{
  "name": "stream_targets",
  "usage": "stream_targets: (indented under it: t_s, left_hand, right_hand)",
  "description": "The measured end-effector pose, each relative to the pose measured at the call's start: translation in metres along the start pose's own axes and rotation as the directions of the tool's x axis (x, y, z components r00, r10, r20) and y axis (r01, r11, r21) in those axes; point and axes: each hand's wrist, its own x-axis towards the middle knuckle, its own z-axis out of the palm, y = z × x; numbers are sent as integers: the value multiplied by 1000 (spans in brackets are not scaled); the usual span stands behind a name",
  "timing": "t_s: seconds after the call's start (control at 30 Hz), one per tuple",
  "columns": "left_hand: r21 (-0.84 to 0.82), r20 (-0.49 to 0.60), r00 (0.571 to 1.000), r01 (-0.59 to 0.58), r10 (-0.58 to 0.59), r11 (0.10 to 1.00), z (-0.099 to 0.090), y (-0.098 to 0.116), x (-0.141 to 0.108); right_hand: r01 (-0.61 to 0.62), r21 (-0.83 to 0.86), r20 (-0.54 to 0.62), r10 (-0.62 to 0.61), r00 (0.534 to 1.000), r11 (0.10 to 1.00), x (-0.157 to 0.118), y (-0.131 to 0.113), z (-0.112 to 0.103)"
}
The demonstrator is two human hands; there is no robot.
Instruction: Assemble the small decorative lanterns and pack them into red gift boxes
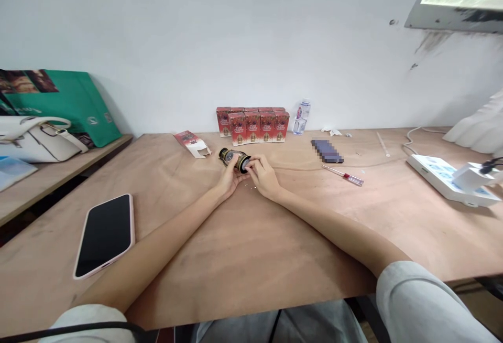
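A small black and gold lantern (225, 154) lies tilted on its side above the table, its round base turned toward the right. My left hand (228, 180) is closed around the lantern's body, thumb on top. At the base end, the bent fingers of my right hand (266, 175) grip the rim; whether a small part is also between them I cannot tell. Tiny bits lie on the wood just below the hands. Behind them an opened red and white box (193, 144) rests on its side.
Several red boxes (252, 128) stand by the wall beside a plastic bottle (302, 117). To the right lie a blurred-out dark object (327, 151), a screwdriver (343, 175) and a white power strip (440, 178). A phone (105, 235) lies at left, near a white handbag (37, 138).
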Motion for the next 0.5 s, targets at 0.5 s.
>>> stream_targets:
  t_s: [0.5]
  left_hand:
    - [-181,-98,994,31,-50,983,-18,22,11]
  right_hand:
    - [43,-271,460,90,884,962,-10,-15,-23]
